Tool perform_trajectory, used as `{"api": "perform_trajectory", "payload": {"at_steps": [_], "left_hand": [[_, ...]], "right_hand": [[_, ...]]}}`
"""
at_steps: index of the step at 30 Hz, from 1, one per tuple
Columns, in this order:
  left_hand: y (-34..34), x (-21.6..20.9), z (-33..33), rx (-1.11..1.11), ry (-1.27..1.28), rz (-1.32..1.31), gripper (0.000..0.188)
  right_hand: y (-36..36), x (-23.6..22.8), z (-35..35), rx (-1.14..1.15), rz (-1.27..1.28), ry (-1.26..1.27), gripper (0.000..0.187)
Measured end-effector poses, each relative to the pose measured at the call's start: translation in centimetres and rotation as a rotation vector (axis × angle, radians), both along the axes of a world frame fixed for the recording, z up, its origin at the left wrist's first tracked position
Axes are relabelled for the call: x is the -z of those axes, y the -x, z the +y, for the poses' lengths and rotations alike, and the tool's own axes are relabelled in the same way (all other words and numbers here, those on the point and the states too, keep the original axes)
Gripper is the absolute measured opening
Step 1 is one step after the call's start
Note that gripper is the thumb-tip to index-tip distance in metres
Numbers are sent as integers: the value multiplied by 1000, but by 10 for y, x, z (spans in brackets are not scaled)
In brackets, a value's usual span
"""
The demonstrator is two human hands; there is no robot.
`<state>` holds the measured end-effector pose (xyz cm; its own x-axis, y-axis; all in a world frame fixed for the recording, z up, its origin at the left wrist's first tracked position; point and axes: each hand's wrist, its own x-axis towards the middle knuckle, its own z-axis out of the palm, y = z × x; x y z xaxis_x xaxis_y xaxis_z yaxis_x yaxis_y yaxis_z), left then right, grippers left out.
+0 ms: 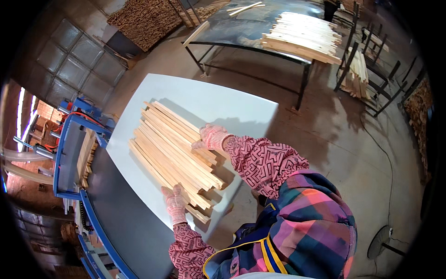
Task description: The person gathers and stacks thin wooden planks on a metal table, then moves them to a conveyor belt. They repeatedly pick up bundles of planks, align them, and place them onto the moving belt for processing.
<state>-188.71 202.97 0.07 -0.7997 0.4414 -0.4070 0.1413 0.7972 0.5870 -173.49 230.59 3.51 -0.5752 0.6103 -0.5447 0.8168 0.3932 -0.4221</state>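
Wooden slats (171, 149) mid-frame, likely light and stiff, are touched by left hand (175, 204) and right hand (213, 136), best squeezed sideways; finger closure cannot be told.

This is a woodworking workshop: a blue metal-framed machine (59, 160), a large brown wood stack (145, 23), long pale wooden strips (169, 146) across a smooth white surface (232, 102).

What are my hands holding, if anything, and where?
Wooden strips: left hand and right hand touch opposite outer sides, toward the near ends; actual grip is unclear.
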Motion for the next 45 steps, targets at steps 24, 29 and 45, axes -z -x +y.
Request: {"api": "perform_trajectory", "payload": {"at_steps": [24,29,45], "left_hand": [[-350,-24,66,653,-680,713,55],[-493,-32,202,905,-732,315,60],[-577,24,483,1529,-20,109,65]], "right_hand": [[-534,147,-59,497,148,-119,57],[-739,183,-120,849,-205,334,43],[-639,259,202,820,380,157,54]]}}
